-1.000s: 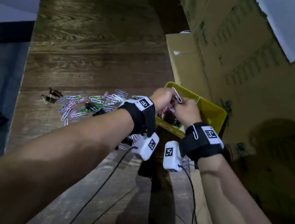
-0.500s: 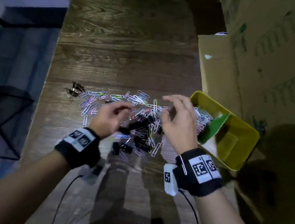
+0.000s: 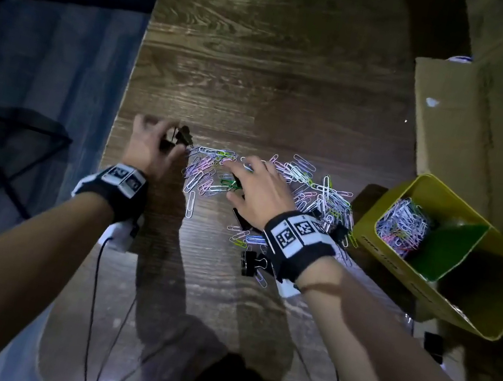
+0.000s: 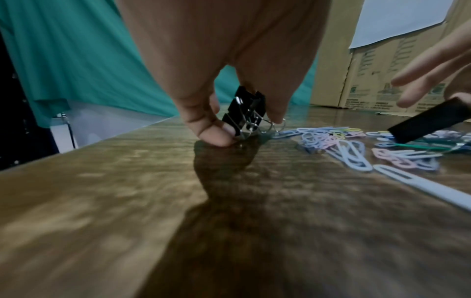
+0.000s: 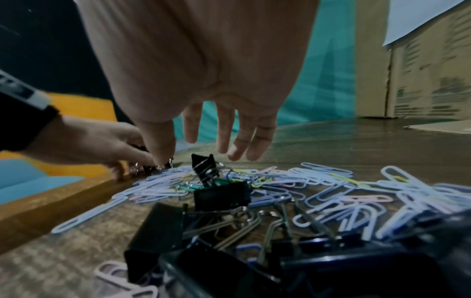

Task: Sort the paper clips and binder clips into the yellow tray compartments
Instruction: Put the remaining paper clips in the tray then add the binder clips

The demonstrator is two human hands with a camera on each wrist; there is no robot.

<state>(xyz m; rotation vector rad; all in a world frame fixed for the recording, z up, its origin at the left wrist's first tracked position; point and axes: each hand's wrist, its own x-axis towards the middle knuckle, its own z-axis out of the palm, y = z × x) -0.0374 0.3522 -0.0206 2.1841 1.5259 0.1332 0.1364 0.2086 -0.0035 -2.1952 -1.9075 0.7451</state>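
Pastel paper clips (image 3: 305,183) lie scattered across the wooden table (image 3: 263,75), mixed with black binder clips (image 3: 252,262). My left hand (image 3: 164,144) sits at the pile's left end and pinches small black binder clips (image 4: 246,113) between thumb and fingers against the table. My right hand (image 3: 252,177) hovers over the pile's middle with fingers spread and straight, holding nothing (image 5: 224,141). The yellow tray (image 3: 367,231) stands at the right, tilted; one compartment holds paper clips (image 3: 402,225), beside a green divider (image 3: 445,248).
Cardboard boxes (image 3: 456,125) stand behind and right of the tray. The table's left edge (image 3: 118,119) runs just beside my left hand. More binder clips (image 5: 219,193) lie under my right wrist. Cables hang from both wristbands.
Both hands left the tray and came back to the pile. The left hand moved to the pile's far left end and closed on binder clips; the right hand spread over the clips.
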